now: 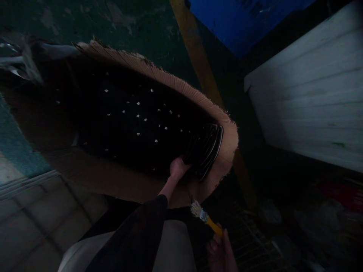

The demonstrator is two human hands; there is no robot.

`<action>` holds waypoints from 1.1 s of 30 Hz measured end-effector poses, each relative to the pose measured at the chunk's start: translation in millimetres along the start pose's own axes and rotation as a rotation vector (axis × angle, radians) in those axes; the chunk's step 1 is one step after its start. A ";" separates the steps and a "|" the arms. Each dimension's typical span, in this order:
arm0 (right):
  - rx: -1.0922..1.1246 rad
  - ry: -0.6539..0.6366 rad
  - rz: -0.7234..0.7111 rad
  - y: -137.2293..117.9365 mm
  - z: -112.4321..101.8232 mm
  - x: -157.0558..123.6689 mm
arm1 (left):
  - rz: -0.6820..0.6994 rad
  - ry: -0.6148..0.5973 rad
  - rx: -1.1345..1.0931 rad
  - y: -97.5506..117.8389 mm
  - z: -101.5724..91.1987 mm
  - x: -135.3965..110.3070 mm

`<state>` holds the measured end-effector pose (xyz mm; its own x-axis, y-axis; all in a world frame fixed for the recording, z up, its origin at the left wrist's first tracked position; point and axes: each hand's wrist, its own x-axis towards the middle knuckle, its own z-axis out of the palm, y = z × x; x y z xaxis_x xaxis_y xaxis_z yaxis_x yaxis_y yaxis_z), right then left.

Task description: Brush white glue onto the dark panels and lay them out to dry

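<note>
My left hand (178,168) reaches down into a large, rough-edged cardboard box (227,145). Its fingers are curled at the near left side of a stack of dark flat pieces with pale rims (208,149); whatever lies in the grip is too dark to name. My right hand (219,251), low in the view and outside the box, is closed round the yellow handle of a paintbrush (208,221). The brush's pale bristles point up and left, close to the box's near edge. Small pale bits (145,119) are scattered over the dark inside of the box.
A white ribbed panel or container (309,87) stands at the right. Behind the box run a yellow floor stripe (195,53) and a blue surface (224,22). A metal grate (249,241) and clear plastic bags (317,226) lie at lower right. Pale tiles (45,215) show at lower left.
</note>
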<state>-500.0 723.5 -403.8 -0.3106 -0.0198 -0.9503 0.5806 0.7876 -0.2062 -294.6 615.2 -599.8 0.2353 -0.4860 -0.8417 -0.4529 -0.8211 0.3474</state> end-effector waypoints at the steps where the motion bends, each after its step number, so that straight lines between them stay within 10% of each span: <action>1: 0.002 0.004 0.004 -0.2 -0.3 0.2 | 0.001 0.002 0.008 1.1 2.1 -1.5; 10: 0.044 0.047 0.019 -1.3 -1.5 4.7 | 0.101 0.321 0.205 24.9 31.1 -22.3; 22: 0.047 -0.042 0.015 -13.9 -29.1 20.6 | 0.040 0.212 0.226 41.7 50.1 -14.2; 33: -0.005 -0.087 -0.018 -8.4 -25.0 17.1 | 0.076 0.075 0.076 18.6 -13.1 -9.9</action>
<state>-529.0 732.0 -412.5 -0.2539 -0.0874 -0.9633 0.5719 0.7896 -0.2224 -294.1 600.8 -579.5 0.2601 -0.5688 -0.7803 -0.5353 -0.7575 0.3738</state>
